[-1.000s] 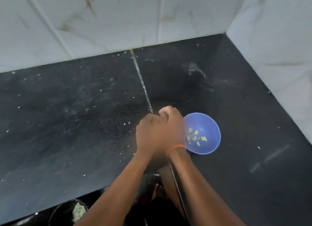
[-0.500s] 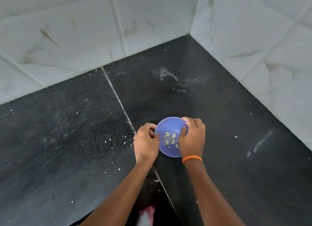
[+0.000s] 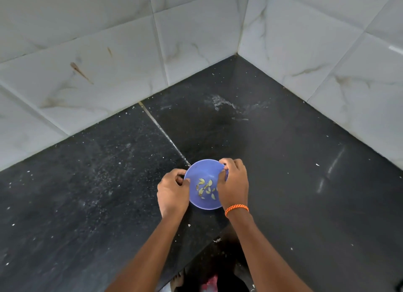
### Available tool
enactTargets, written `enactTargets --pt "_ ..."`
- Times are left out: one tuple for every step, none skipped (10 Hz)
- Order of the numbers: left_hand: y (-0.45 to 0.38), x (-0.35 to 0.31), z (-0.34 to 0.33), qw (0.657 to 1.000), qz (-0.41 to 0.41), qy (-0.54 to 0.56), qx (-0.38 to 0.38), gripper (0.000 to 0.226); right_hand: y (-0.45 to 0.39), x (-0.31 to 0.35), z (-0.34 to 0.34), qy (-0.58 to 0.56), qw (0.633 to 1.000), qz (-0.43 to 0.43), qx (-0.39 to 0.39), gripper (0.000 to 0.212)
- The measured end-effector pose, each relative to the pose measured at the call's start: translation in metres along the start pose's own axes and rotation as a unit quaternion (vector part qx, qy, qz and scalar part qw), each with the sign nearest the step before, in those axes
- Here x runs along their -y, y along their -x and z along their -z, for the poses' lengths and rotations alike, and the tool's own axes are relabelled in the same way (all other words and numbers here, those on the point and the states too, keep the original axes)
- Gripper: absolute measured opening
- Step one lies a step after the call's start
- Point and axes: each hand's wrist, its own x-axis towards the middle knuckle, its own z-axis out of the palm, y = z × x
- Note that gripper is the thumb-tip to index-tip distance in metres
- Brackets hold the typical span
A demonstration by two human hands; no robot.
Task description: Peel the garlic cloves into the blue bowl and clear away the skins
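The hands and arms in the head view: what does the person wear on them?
Both forearms are bare, with no sleeves in view. The right hand has an orange braided thread band around its wrist. The left hand shows no band, ring, watch or glove.

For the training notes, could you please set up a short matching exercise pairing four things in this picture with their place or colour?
Things:
1. blue bowl
2. garlic cloves
3. orange wristband
4. wall tiles

Descriptions:
a. white with faint veins
b. on the right wrist
c. held at its rim by the left hand and the right hand
d. lying inside the bowl

Pairs: 1-c, 2-d, 3-b, 4-a
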Motion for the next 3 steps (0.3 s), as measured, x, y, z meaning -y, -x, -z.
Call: enactTargets --pt "-0.005 0.009 0.016 1.000 -0.001 -0.006 -0.003 0.019 0.011 0.008 -0.012 -0.003 1.000 -0.006 0.007 0.024" --pt "-0.007 0.017 0.028 1.000 -0.009 -0.018 0.002 0.016 0.022 0.013 -0.017 -0.008 1.000 -0.002 0.030 0.027" --pt "-0.012 0.020 0.032 0.998 -0.066 -0.021 0.005 0.013 0.026 0.021 -0.016 0.000 1.000 0.010 0.017 0.028"
